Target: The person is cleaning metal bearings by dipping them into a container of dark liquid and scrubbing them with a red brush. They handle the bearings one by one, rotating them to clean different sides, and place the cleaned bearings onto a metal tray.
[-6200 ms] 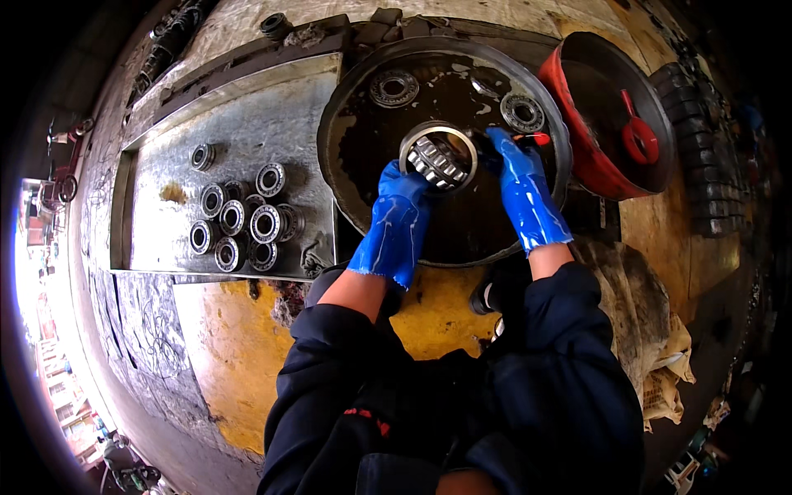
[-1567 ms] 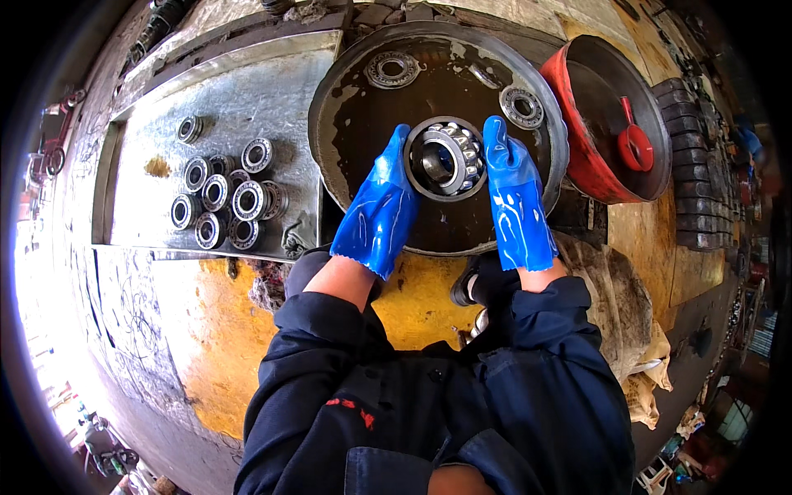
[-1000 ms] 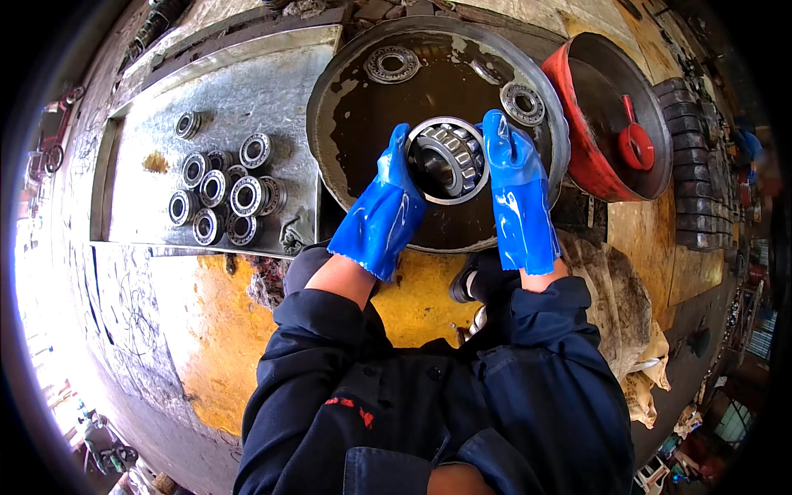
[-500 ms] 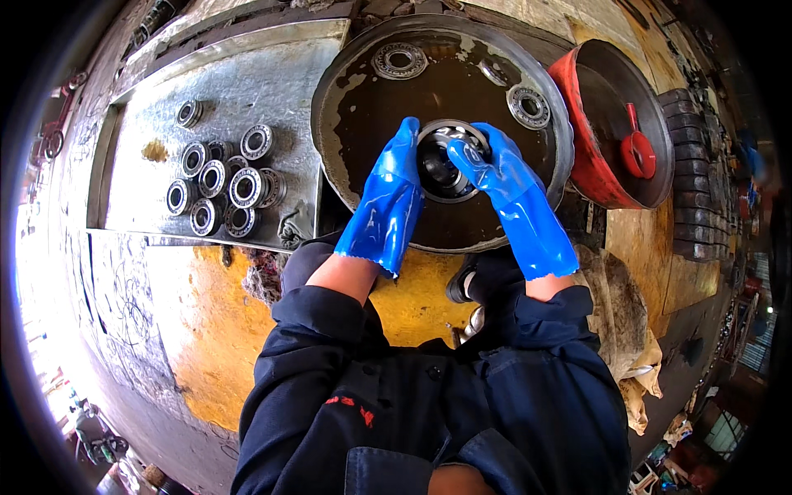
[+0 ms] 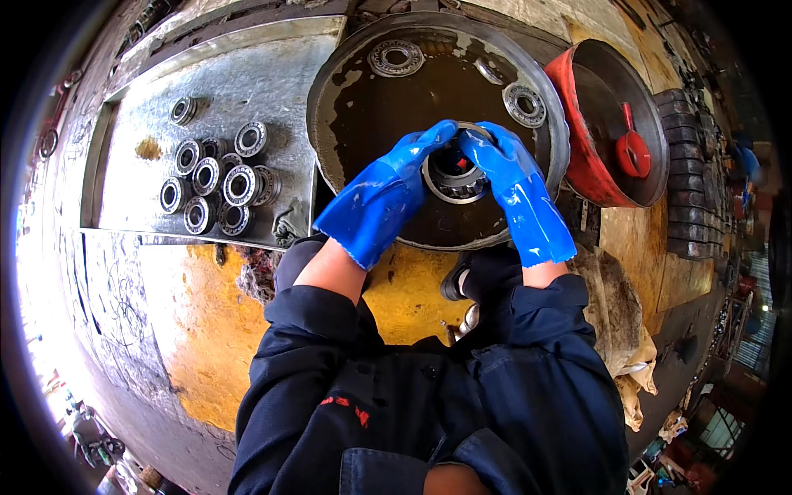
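Over a round metal basin (image 5: 324,165) of murky brown liquid, I hold a large ring-shaped bearing (image 5: 456,188) between both gloved hands. My left hand (image 5: 404,169), in a blue rubber glove, grips its upper left edge with bent fingers. On the upper right side my right hand (image 5: 505,165), gloved alike, closes round the rim. The bearing is tilted, its open bore facing me; the gloves hide its top edge. Beyond my hands, a bearing (image 5: 396,58) lies at the far side of the basin, and another bearing (image 5: 525,104) sits at its right.
A shallow metal tray (image 5: 272,74) at the left holds several bearings (image 5: 207,175) and a dark rag (image 5: 292,223). Right of the basin stands a red-rimmed tub (image 5: 577,157) with a red ladle (image 5: 633,153) in it. Several dark blocks (image 5: 690,173) are lined up farther right.
My left hand has turned and shifted its grip from the bearing's left side toward its top. The bearing now tilts differently, with its rollers showing along the lower edge.
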`<action>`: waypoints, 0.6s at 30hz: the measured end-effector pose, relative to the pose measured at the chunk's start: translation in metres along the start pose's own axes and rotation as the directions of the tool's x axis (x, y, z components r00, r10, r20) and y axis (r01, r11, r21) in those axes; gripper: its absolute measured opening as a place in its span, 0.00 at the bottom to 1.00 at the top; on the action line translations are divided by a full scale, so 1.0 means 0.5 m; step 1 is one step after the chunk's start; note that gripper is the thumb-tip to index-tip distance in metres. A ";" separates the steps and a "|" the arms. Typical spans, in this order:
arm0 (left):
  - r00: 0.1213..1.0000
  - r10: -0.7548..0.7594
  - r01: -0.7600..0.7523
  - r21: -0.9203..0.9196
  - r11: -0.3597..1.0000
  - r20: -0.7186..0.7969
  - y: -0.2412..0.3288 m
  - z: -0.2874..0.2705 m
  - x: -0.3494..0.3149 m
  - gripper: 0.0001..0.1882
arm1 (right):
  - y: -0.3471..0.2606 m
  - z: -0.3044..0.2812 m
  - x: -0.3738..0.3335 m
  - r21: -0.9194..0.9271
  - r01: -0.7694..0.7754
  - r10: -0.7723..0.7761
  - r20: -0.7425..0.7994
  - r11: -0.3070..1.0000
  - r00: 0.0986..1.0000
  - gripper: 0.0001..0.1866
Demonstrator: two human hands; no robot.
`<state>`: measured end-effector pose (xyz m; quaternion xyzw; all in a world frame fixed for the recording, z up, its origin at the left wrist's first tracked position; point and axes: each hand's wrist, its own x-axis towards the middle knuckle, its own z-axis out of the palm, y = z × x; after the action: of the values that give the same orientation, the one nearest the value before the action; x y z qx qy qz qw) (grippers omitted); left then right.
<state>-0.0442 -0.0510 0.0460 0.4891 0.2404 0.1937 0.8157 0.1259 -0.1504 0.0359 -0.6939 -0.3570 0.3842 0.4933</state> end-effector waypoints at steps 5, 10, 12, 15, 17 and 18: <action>0.989 -0.117 0.138 -0.286 0.948 0.091 0.032 0.030 -0.006 0.25 | 0.009 -0.029 -0.019 0.023 0.079 -0.078 -0.076 0.997 0.994 0.22; 0.996 -0.026 0.052 -0.337 0.940 0.083 -0.024 -0.016 0.001 0.21 | 0.003 0.003 -0.017 0.529 -0.113 0.260 -0.211 0.841 0.942 0.28; 0.976 -0.185 0.211 -0.694 0.688 0.114 -0.020 0.007 0.019 0.23 | 0.031 0.001 -0.014 0.605 -0.101 0.282 -0.212 0.790 0.936 0.33; 0.998 -0.036 0.011 -0.455 0.890 -0.046 -0.014 0.013 0.022 0.25 | 0.064 0.030 -0.007 0.421 -0.066 0.156 -0.182 0.905 0.971 0.34; 0.993 0.018 -0.059 -0.361 0.931 -0.117 -0.035 0.006 0.022 0.28 | 0.061 0.044 0.000 0.132 0.016 0.003 -0.138 0.991 0.990 0.34; 0.991 0.076 -0.109 -0.329 0.938 -0.111 -0.068 -0.019 0.045 0.27 | 0.052 0.049 0.007 -0.055 0.088 -0.094 -0.102 0.995 0.990 0.35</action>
<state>-0.0289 -0.0473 0.0072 0.3443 0.2198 0.2931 0.8644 0.1087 -0.1441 0.0051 -0.7083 -0.3715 0.3153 0.5108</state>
